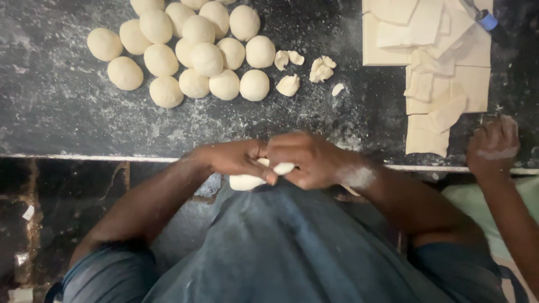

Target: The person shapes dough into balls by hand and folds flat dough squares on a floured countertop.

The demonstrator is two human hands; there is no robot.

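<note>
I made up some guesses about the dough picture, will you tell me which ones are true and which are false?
1. Both hands, left hand and right hand, hold one dough piece. True.
2. The dough balls sit in a bowl. False: they lie on the dark floured counter.
3. Flat dough sheets lie at the right. True.
4. Nobody else is near. False: another person's hand rests on the counter edge.

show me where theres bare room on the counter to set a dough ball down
Bare counter lies left of and below the dough balls, along the front edge. A clear strip runs between the dough scraps and the cut dough sheets. Crowded: the ball cluster at top and the sheets at right, where another person's hand rests.
</note>
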